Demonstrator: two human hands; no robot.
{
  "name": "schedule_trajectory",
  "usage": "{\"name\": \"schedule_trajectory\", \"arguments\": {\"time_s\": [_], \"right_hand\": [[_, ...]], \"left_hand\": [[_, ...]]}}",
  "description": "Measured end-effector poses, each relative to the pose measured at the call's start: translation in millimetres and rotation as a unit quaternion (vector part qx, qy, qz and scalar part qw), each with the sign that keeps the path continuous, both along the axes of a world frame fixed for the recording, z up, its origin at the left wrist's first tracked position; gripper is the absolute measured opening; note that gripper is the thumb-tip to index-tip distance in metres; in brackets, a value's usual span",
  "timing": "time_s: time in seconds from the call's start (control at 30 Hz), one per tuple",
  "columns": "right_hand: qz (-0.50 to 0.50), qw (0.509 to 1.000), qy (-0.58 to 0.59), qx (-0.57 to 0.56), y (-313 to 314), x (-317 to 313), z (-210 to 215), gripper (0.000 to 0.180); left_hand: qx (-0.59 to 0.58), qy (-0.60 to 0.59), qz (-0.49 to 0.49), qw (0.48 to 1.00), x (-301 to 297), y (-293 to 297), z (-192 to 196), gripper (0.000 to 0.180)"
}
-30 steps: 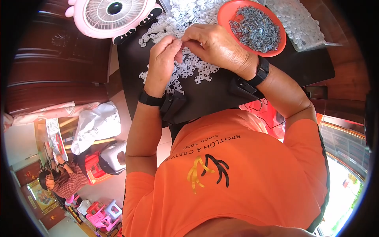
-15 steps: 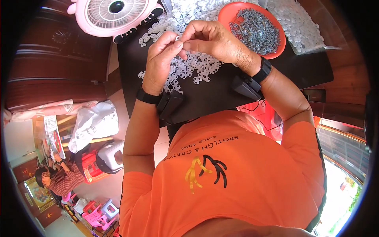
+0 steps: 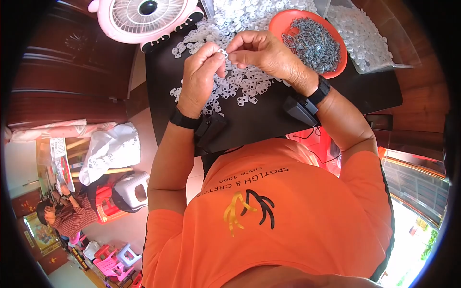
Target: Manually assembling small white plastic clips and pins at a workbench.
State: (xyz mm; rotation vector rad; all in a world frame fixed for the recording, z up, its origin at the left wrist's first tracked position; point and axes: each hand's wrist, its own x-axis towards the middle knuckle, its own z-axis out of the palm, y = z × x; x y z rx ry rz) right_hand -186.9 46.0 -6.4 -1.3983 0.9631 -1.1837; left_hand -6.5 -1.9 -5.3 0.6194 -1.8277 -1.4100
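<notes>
Closest to the camera is the orange shirt [image 3: 283,216], with both forearms going up from it, each with a black wrist strap and a small black box hanging off it. Over the black table [image 3: 269,120] the left hand [image 3: 199,77] and right hand [image 3: 261,53] meet fingertip to fingertip, both pinched narrow on one small white plastic clip [image 3: 222,52]. It's held up just above the scattered pile of white clips [image 3: 235,84], right between the two thumbs. It's too tiny and too covered by fingers to tell which way its long axis runs or where it points.

Just past the right hand there's an orange bowl [image 3: 336,67] full of little grey metal bits, and beside that a clear tray [image 3: 384,57] of more white pieces. Further back on the left sits a pink desk fan [image 3: 144,19], face up toward the camera.
</notes>
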Motion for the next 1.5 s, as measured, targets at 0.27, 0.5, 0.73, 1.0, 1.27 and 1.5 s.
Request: {"name": "schedule_trajectory", "arguments": {"time_s": [0.27, 0.5, 0.73, 1.0, 1.27, 1.5], "right_hand": [[-0.019, 0.999, 0.030, -0.024, 0.6, -0.2, -0.8, 0.012], [-0.025, 0.999, -0.025, -0.015, 1.9, -4.7, 6.4, 0.013], [-0.014, 0.999, 0.034, -0.010, 1.2, -5.2, 3.9, 0.014], [-0.039, 0.991, 0.106, -0.073, 4.3, -5.8, 9.5, 0.018], [-0.044, 0.987, 0.125, -0.089, 4.1, -7.1, 9.1, 0.013], [-0.037, 0.996, 0.056, -0.067, 3.2, -6.5, 3.9, 0.010]], "left_hand": [[-0.011, -0.037, -0.014, 0.999, 1.2, -0.7, 1.1, 0.018], [0.031, -0.042, -0.017, 0.998, 1.2, 3.0, 4.4, 0.018], [0.038, -0.016, -0.030, 0.999, -1.9, 4.8, 2.3, 0.019], [0.046, -0.024, -0.003, 0.999, 0.1, 7.3, 7.1, 0.019], [0.020, -0.045, -0.002, 0.999, 0.6, 6.8, 7.6, 0.020], [0.014, -0.057, -0.003, 0.998, 0.4, 7.3, 5.7, 0.020]]}}
